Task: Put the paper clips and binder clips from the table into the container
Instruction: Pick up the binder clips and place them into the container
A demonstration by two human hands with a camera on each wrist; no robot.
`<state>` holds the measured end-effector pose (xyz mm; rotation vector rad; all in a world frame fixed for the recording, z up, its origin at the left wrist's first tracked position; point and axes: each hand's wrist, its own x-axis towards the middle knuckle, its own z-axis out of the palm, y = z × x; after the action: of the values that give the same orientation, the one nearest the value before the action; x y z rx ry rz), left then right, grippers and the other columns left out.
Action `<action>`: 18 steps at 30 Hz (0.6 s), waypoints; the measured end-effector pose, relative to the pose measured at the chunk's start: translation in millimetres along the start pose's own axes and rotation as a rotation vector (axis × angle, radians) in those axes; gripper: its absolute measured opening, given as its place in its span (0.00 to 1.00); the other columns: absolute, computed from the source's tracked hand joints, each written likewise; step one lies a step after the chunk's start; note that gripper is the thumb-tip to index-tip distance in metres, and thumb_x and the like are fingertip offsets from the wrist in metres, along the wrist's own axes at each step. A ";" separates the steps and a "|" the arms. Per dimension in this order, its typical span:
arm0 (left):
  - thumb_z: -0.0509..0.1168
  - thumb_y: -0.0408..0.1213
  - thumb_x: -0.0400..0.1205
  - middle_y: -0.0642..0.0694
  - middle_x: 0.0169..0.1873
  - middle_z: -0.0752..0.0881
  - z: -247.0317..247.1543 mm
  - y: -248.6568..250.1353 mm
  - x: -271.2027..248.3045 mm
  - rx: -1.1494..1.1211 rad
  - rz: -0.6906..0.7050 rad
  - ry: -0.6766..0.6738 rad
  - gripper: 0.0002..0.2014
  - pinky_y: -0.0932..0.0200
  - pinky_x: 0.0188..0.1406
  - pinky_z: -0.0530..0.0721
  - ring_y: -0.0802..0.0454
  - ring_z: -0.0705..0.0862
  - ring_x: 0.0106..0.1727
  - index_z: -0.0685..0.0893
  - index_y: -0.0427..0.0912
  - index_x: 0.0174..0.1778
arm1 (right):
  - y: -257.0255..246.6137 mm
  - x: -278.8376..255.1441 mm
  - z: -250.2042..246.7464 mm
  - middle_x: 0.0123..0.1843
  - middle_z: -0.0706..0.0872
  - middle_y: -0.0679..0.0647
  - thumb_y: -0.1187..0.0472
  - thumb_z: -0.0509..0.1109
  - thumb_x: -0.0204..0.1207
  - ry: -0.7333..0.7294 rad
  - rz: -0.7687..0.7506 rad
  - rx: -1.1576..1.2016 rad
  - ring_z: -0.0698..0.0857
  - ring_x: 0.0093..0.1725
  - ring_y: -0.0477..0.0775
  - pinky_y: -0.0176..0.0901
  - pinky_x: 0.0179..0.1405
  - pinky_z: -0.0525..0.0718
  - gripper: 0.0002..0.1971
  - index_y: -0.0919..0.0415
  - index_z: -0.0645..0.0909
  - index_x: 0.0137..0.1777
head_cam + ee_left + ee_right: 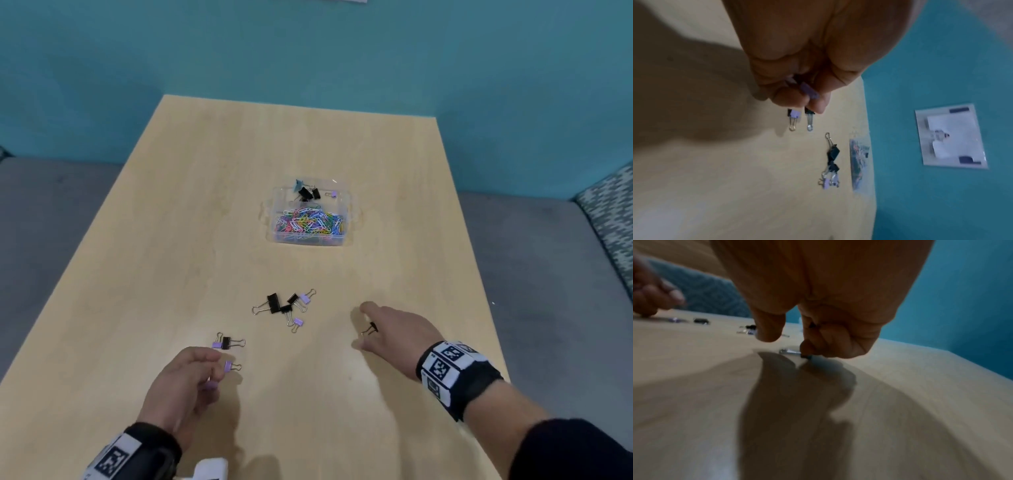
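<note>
Two hands work low over a pale wooden counter (191,212). The left hand (186,380) has its fingers curled together, its grip closed on a purple binder clip (809,91) pinched at the fingertips. The right hand (394,330) has its fingers bent down onto a black binder clip (370,329) that lies on the counter; whether the grip has fully closed on it cannot be told.

Just beyond the left hand lie a loose purple clip (232,366) and a touching purple-and-black pair (227,342). A cluster of black and purple binder clips (286,306) sits between the hands and the clear plastic container (347,219), well apart from it. The container holds coloured paper clips (308,222) in its near compartment and a few binder clips (308,192) in the far one.

Bare counter lies between cluster and container, and to either side. A teal wall (308,51) rises behind the far edge, and grey seating (51,212) flanks both long edges.
</note>
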<state>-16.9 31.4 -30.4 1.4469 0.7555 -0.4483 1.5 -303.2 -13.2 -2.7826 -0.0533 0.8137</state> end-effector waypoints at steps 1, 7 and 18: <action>0.57 0.22 0.76 0.42 0.26 0.79 1.9 3.4 -1.7 -0.066 -0.034 -0.011 0.08 0.56 0.28 0.72 0.46 0.70 0.28 0.81 0.33 0.44 | -0.3 3.0 0.1 0.51 0.80 0.48 0.40 0.60 0.79 -0.020 -0.035 -0.047 0.82 0.44 0.56 0.51 0.41 0.81 0.17 0.46 0.64 0.62; 0.65 0.48 0.81 0.53 0.24 0.77 6.0 3.8 -1.1 0.629 0.292 -0.001 0.09 0.55 0.29 0.71 0.49 0.74 0.28 0.77 0.47 0.43 | -1.5 13.5 5.4 0.43 0.77 0.48 0.46 0.58 0.83 -0.009 -0.134 -0.067 0.78 0.37 0.54 0.49 0.33 0.75 0.11 0.48 0.60 0.48; 0.49 0.42 0.85 0.50 0.36 0.77 22.9 4.4 18.5 1.582 0.421 -0.110 0.05 0.52 0.35 0.78 0.42 0.81 0.38 0.61 0.49 0.44 | -12.4 30.5 -18.4 0.37 0.85 0.60 0.64 0.59 0.75 -0.057 0.241 1.569 0.71 0.25 0.52 0.37 0.21 0.65 0.06 0.57 0.76 0.39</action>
<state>3.4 12.4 -41.2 2.9067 -0.1960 -0.8439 37.5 -292.1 -11.3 -1.2738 0.6257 0.5416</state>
